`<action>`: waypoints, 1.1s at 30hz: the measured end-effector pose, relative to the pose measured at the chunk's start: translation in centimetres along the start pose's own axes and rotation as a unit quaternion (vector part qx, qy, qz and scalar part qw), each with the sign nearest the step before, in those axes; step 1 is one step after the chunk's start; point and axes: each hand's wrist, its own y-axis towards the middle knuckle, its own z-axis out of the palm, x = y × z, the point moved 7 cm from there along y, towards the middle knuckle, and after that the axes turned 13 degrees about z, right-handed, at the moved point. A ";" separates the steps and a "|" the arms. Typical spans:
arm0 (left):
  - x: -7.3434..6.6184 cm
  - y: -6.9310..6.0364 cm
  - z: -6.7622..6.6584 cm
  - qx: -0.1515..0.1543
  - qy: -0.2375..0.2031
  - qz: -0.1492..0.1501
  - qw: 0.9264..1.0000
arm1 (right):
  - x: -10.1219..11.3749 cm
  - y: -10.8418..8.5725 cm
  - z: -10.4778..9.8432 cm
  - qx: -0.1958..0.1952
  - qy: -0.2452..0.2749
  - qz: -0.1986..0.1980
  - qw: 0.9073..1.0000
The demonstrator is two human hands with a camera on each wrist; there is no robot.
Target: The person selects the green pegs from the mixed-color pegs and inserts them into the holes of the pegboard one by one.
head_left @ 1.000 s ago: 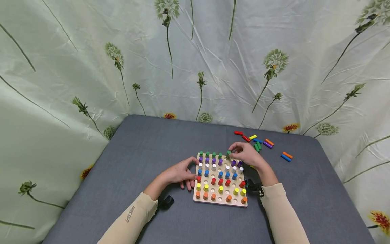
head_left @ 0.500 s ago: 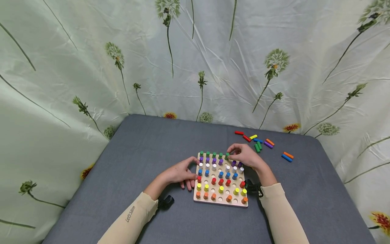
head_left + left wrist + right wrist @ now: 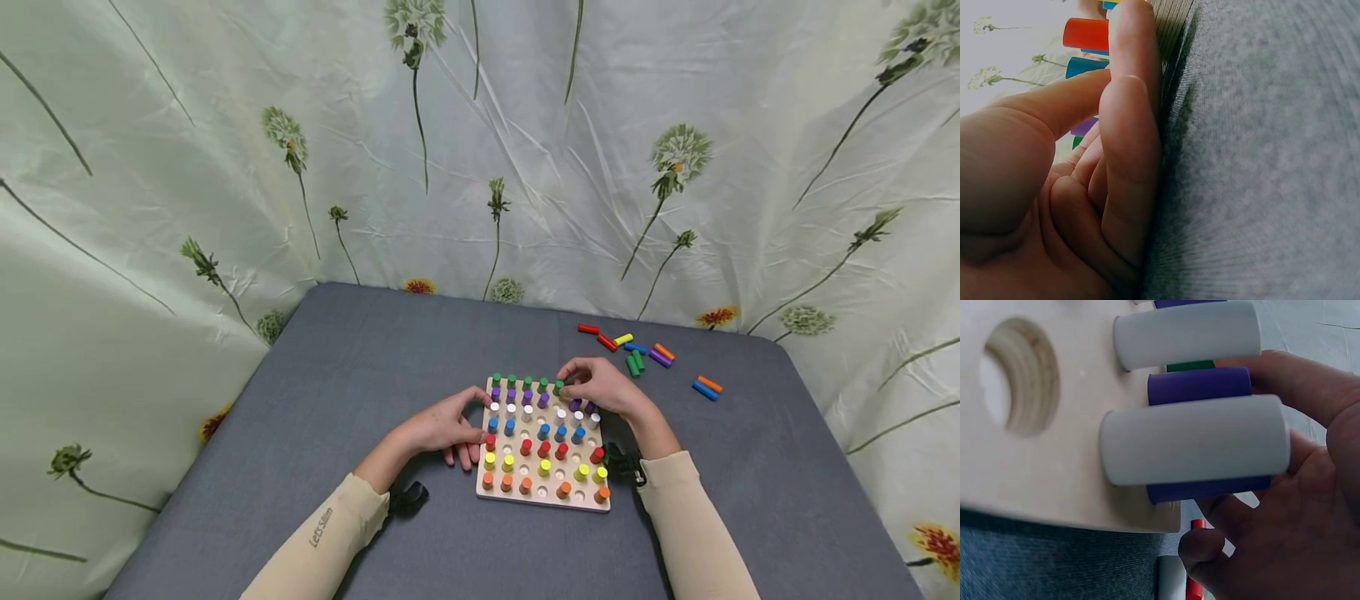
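Note:
A light wooden pegboard [image 3: 550,501] lies on the table, with coloured pegs standing in rows and some holes bare. At its back row my right hand [image 3: 606,387] pinches a green peg [image 3: 558,388] between thumb and forefinger; the peg stands in line with the other green ones. Purple pegs [image 3: 1200,386] and white pegs [image 3: 1194,442] stand close to that hand in the right wrist view. My left hand [image 3: 442,425] rests against the board's left edge. Its forefinger is near a white peg [image 3: 494,409], its thumb near a red peg [image 3: 491,442].
Loose pegs lie behind and right of the board: red [image 3: 588,329], yellow [image 3: 623,340], green [image 3: 635,363], purple [image 3: 660,358], with an orange peg [image 3: 709,384] and a blue peg [image 3: 705,390] farther right. A patterned curtain [image 3: 480,167] hangs behind the grey table [image 3: 375,350].
My right hand has moved slightly left and down with the green peg, which now stands lower, in line with the back row. My left hand has stayed at the board's left edge.

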 end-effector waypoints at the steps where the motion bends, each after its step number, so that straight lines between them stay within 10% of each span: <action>1: 0.0 0.0 0.0 0.000 0.000 0.000 1.000 | 0.0 0.0 0.0 0.001 -0.001 0.000 1.000; 18: 0.1 0.0 0.0 -0.004 0.004 -0.002 1.000 | 0.1 -1.1 -2.0 -0.047 0.032 -0.006 0.998; 33: 0.2 0.0 0.0 -0.005 0.005 -0.001 1.000 | -4.1 -2.1 -7.3 -0.177 0.068 0.078 0.979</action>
